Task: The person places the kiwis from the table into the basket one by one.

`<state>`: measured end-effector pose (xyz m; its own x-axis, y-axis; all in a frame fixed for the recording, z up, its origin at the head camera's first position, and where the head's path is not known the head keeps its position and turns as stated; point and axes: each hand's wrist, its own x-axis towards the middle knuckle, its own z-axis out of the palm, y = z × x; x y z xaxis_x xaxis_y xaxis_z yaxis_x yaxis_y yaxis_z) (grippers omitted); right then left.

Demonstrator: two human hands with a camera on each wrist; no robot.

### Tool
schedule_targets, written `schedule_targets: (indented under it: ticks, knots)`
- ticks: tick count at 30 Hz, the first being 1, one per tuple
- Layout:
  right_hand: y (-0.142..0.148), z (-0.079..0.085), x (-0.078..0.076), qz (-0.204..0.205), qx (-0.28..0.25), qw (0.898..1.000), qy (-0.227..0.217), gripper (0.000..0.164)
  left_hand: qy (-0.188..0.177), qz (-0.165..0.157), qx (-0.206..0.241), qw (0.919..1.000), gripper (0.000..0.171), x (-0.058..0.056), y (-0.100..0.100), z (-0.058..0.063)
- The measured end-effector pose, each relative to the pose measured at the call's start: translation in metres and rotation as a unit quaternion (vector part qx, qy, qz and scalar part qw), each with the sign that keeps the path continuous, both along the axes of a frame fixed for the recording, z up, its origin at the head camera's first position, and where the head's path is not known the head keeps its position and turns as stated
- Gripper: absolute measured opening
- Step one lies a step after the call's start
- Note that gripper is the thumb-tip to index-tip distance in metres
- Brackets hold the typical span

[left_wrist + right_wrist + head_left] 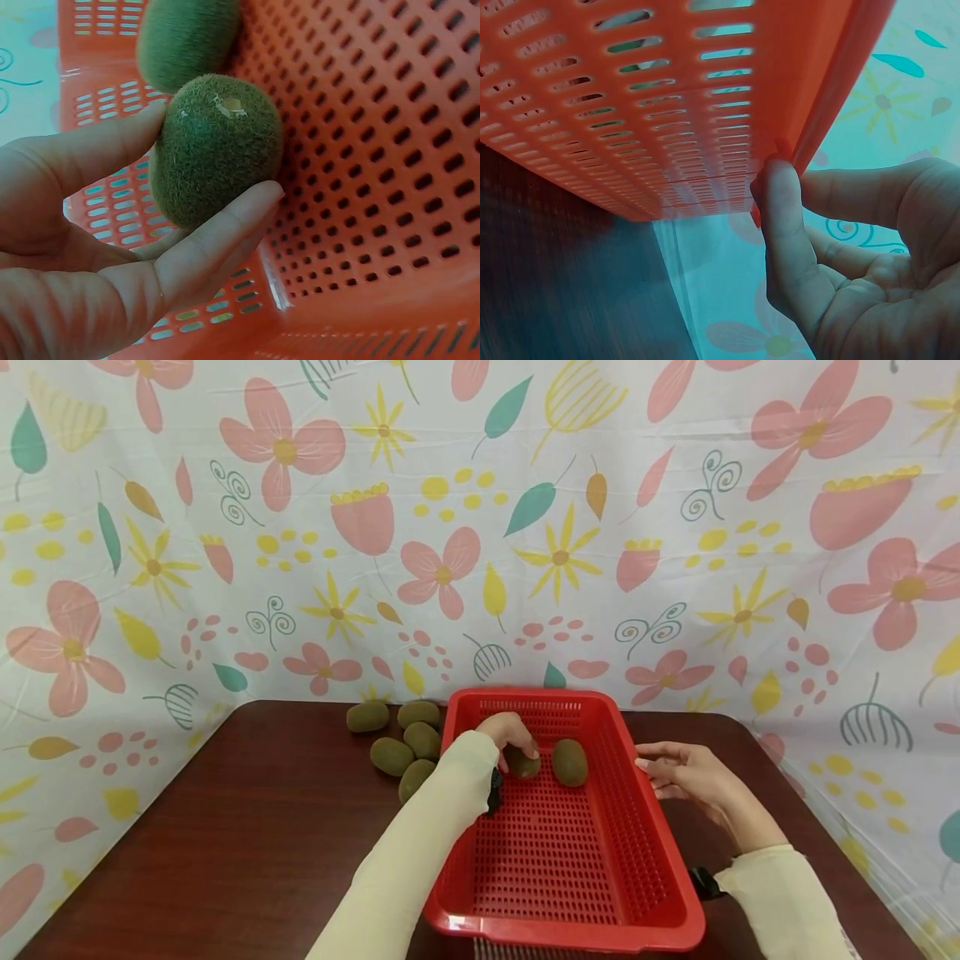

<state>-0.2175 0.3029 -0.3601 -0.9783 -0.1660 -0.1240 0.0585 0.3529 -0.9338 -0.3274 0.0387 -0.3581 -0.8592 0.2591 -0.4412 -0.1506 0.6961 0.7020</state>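
Observation:
In the head view my left hand reaches into the red plastic basket near its far end. Its thumb and fingers grip a brown fuzzy kiwi; the left wrist view shows this kiwi between them, close to the perforated floor. Just to the right, a second kiwi lies in the basket. My right hand is at the basket's right side. In the right wrist view its thumb and fingers pinch the rim from outside.
Several more kiwis lie grouped on the dark wooden table, left of the basket. A white cloth with a flower print hangs behind the table and along its sides.

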Motion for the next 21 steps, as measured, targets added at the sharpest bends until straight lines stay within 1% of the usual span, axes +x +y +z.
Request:
schedule_targets:
  ticks: [3,7,14,17,21]
  knots:
    - [0.000,0.000,0.000,0.001,-0.001,1.000,-0.001,0.060,-0.004,-0.004,-0.005,1.0000,0.019,-0.001,0.000,-0.004]
    - [0.000,0.000,0.000,0.003,-0.001,1.000,-0.001,0.061,-0.001,-0.008,-0.014,0.9999,0.022,-0.002,0.000,-0.005]
    - [0.000,0.001,0.000,0.002,-0.001,1.000,-0.002,0.061,0.022,-0.022,-0.054,0.9981,0.027,-0.003,-0.002,0.002]
    - [-0.001,0.001,0.000,0.001,0.002,1.000,-0.001,0.061,0.033,-0.023,-0.057,0.9975,0.027,-0.003,-0.004,0.005]
    - [-0.001,0.001,0.001,-0.002,0.007,1.000,-0.001,0.061,0.053,-0.035,-0.063,0.9960,0.028,-0.002,-0.008,0.012]
